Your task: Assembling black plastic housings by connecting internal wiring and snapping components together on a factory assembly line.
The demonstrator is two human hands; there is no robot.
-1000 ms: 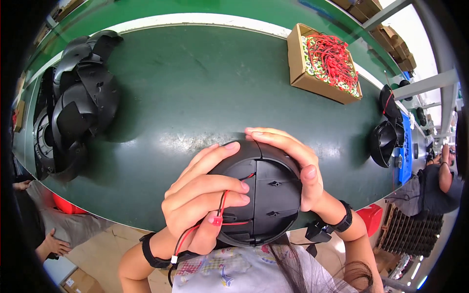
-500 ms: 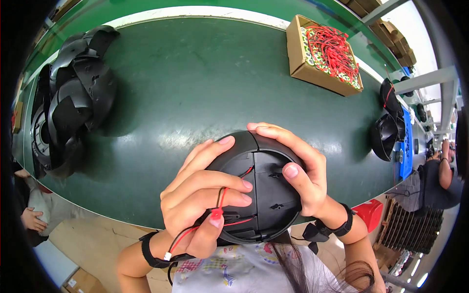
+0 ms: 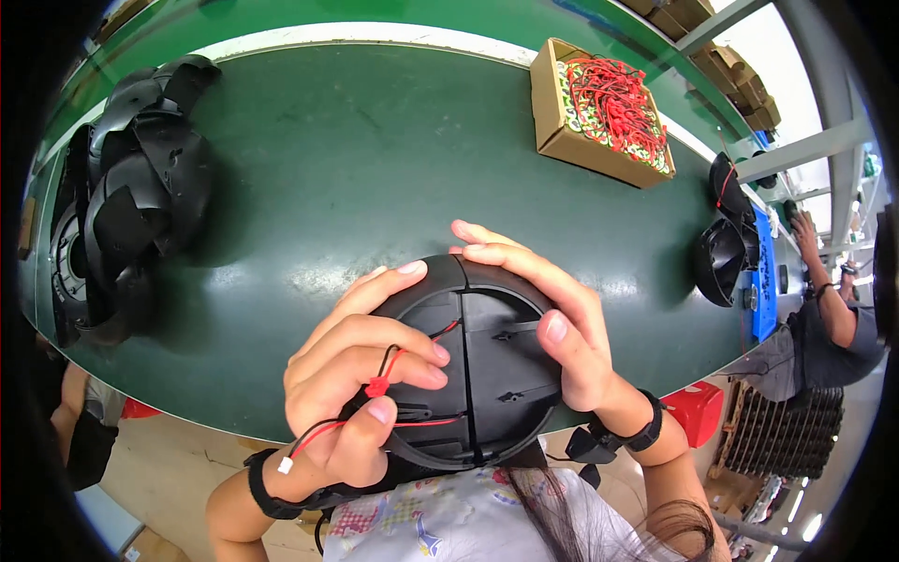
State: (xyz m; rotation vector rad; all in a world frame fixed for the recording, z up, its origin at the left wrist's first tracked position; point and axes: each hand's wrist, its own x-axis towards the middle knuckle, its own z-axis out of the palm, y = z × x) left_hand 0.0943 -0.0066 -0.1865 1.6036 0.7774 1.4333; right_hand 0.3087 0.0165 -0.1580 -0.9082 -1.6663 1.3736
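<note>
Between my hands is a round black plastic housing point(image 3: 510, 370), two halves meeting at a dark seam, above the bench's near edge. My left hand point(image 3: 323, 398) grips its left side, fingers curled over the rim and inner face. The same hand's thumb and fingers also pinch a red-and-black wire point(image 3: 323, 429) at a small red connector point(image 3: 376, 386); the wire's white plug point(image 3: 286, 465) hangs near my wrist. My right hand point(image 3: 585, 356) is closed around the right half, thumb on the inner edge and fingers along the outer rim. The housing's underside is hidden.
Stacked black curved shells point(image 3: 140, 197) stand on the green bench point(image 3: 375, 159) at left. A cardboard box point(image 3: 599, 164) of red-and-black wired parts is at the far right. More black shells point(image 3: 723, 258) lie beside a blue tray point(image 3: 765, 281). A co-worker point(image 3: 824, 337) is at right.
The housing and both hands have shifted slightly left in the picture, as has the bench. My right fingertips have spread apart at the top rim. The co-worker at right has raised an arm.
</note>
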